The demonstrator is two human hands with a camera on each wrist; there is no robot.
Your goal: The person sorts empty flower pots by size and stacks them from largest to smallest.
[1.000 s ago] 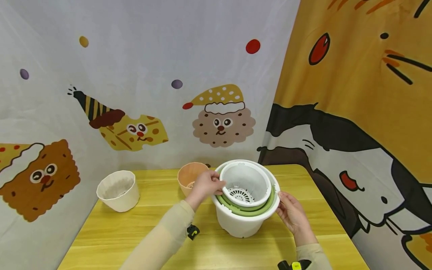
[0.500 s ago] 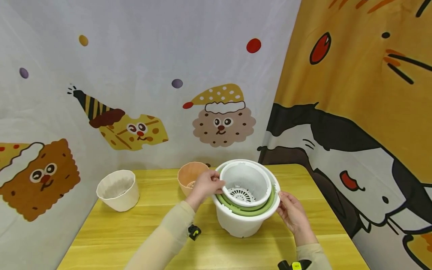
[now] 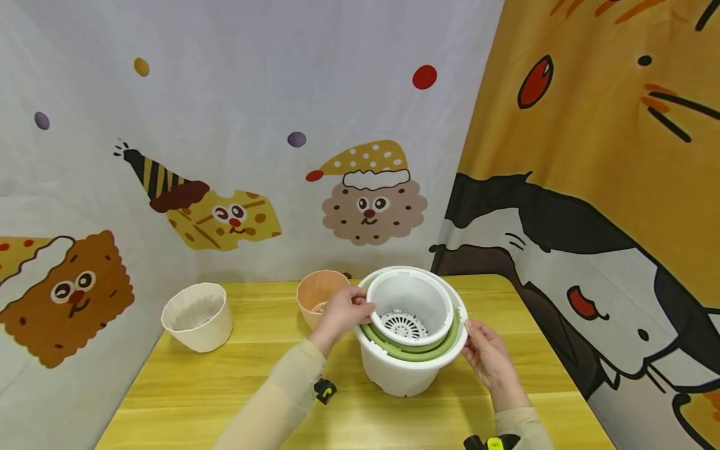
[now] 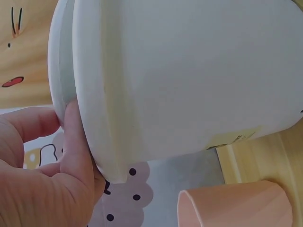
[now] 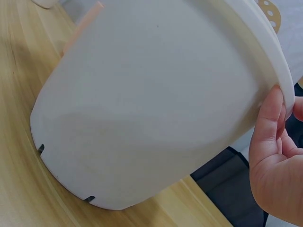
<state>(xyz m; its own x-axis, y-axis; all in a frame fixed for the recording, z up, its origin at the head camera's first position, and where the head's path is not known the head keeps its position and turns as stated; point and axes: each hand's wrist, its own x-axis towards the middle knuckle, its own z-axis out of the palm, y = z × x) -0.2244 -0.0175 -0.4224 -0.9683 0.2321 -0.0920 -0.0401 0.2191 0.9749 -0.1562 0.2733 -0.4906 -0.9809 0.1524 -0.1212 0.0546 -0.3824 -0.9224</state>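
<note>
- The large white pot (image 3: 398, 375) stands upright on the wooden table (image 3: 185, 390); its wall has small notches at the bottom edge.
- Inside the large white pot there is a green pot (image 3: 413, 355), of which mostly the rim can be seen; I cannot tell if it is one green piece or more.
- The small white pot (image 3: 413, 300), with a slotted bottom, sits innermost in the large white pot, and its rim rises above the green one.
- The left hand (image 3: 343, 314) is at the left side of the large white pot; thumb and fingers are clamped on the rim of the small white pot.
- The right hand (image 3: 489, 354) is at the right side of the large white pot, and its fingers and thumb pinch the rim of this large pot.
- The peach pot (image 3: 320, 289) stands near the large white pot, to its left, partly covered by the left hand.
- The cream pot (image 3: 201, 322) stands farther left, well apart from the large white pot.
- Behind the large white pot hangs a pale cloth (image 3: 253, 94) with cartoon figures.
</note>
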